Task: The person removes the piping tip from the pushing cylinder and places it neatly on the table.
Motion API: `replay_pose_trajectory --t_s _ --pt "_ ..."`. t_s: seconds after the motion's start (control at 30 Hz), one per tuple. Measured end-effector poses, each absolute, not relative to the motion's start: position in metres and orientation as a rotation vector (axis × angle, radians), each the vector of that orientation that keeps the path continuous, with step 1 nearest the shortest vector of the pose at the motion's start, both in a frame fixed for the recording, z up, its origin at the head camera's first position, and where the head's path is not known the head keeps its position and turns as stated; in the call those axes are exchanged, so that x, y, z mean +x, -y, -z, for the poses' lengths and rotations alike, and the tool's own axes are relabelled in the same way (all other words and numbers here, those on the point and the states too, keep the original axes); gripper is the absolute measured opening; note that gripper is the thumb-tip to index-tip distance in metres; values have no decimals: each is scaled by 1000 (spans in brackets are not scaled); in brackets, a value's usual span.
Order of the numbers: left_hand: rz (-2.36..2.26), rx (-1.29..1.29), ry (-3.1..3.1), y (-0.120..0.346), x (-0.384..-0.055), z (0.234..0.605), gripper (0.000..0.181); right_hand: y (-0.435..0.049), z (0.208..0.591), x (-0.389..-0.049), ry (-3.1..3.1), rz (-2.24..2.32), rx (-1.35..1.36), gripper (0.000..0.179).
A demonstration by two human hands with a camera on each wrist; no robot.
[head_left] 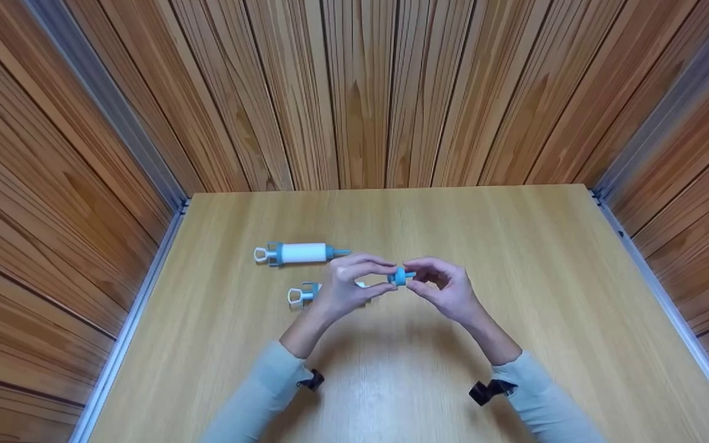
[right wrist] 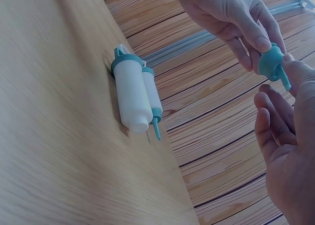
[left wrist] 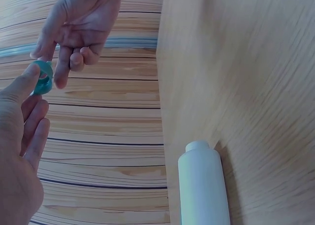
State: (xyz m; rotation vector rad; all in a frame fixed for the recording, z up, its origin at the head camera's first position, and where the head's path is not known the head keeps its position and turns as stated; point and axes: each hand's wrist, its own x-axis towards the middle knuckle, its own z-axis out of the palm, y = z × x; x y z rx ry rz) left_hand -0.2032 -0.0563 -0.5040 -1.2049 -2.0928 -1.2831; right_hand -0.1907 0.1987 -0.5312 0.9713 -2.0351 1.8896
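Between my two hands, above the table, is a small teal cap with a thin nozzle (head_left: 400, 276). My left hand (head_left: 349, 284) pinches it between thumb and fingers, the nozzle pointing right. My right hand (head_left: 448, 288) has its thumb and forefinger at the nozzle side of the cap, other fingers loosely bent. Under my left hand lies a white bottle (right wrist: 132, 94) with a bare narrow neck and a teal collar and white ring handle at its other end; my hand partly hides it in the head view.
Farther back on the wooden table (head_left: 502, 234) lies a similar white bottle (head_left: 303, 253), with a teal nozzle cap fitted and a ring handle at the left. Wood-panelled walls (head_left: 354, 92) and metal rails (head_left: 127, 332) border the table.
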Motion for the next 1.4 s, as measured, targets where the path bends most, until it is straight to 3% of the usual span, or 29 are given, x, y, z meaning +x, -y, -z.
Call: replay_pose_trajectory --t_s 1.4 --pt "1283 -1178 2080 57 -204 506 24 -201 523 -190 2006 -1886 963 36"
